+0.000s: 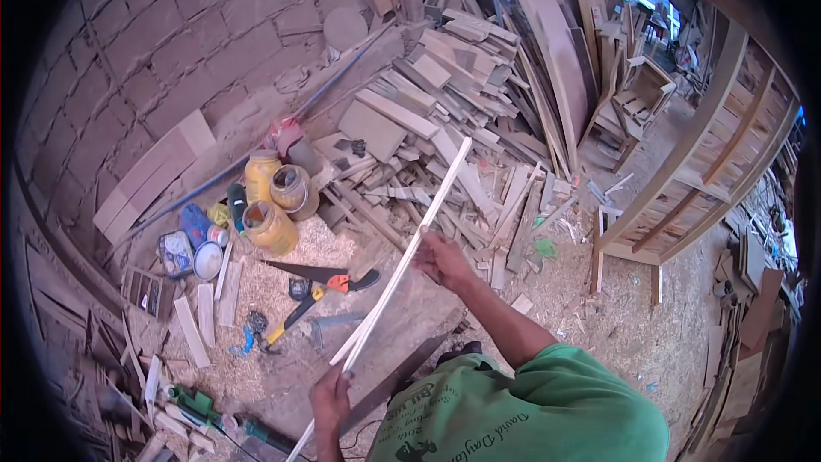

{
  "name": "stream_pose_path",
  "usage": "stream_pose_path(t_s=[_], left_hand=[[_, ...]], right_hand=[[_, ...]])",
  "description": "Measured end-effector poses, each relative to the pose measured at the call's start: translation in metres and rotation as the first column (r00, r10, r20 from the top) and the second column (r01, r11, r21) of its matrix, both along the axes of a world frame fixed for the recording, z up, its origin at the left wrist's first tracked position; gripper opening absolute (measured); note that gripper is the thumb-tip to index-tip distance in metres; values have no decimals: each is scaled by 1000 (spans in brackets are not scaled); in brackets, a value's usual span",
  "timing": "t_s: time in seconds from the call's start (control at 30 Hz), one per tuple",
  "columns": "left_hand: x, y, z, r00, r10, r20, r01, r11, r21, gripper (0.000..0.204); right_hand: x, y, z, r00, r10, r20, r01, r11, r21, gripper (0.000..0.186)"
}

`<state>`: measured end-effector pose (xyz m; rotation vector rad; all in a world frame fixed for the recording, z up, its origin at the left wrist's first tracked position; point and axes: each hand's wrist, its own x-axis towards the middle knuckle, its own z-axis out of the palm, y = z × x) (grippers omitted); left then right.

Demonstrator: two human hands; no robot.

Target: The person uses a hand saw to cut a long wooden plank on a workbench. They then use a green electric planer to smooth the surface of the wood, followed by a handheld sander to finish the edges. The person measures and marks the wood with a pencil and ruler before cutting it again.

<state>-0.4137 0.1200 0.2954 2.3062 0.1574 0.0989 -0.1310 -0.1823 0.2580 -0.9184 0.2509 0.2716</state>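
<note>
Long pale wooden strips [402, 269] slant across the middle, running from the lower left up toward the wood pile. At least two strips lie together, and their ends spread apart near my left hand [330, 395]. That hand is closed around them at the lower part. Higher up, my right hand [443, 258] grips the strips with its fingers wrapped on their right side. Left of the strips, a handsaw [308, 273] with an orange and black handle lies on the sawdust-covered floor. Close to it is a tool with a yellow and black handle [297, 316].
Scrap wood [428, 90] is heaped at the back. Large yellow jars [270, 228] stand left, near a white bowl [207, 260]. A big wooden frame [676, 180] stands at right on legs. Green power tools [198, 406] lie lower left, with a cord.
</note>
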Motion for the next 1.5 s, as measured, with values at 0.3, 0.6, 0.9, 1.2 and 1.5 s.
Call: stream_pose_path(t_s=[0.3,0.6,0.9,1.2,1.5], left_hand=[[-67,49,-27,890,34,-455,-267,847,-459,21],[-64,26,0,849,106,-517,-217,963,-159,18],[-40,-3,3,960,255,-116,-185,889,419,43],[-42,25,-85,957,288,-44,-207,778,593,50],[-44,41,-111,980,194,-34,-143,821,553,43]], right_hand=[[106,-127,-9,979,-149,137,128,980,150,28],[165,-152,-73,984,106,143,-99,994,-53,30],[160,-216,-109,992,128,-3,-122,941,-315,24],[106,-222,-129,977,195,-88,-213,846,-488,14],[79,-270,-122,853,488,-185,-458,531,-713,26]])
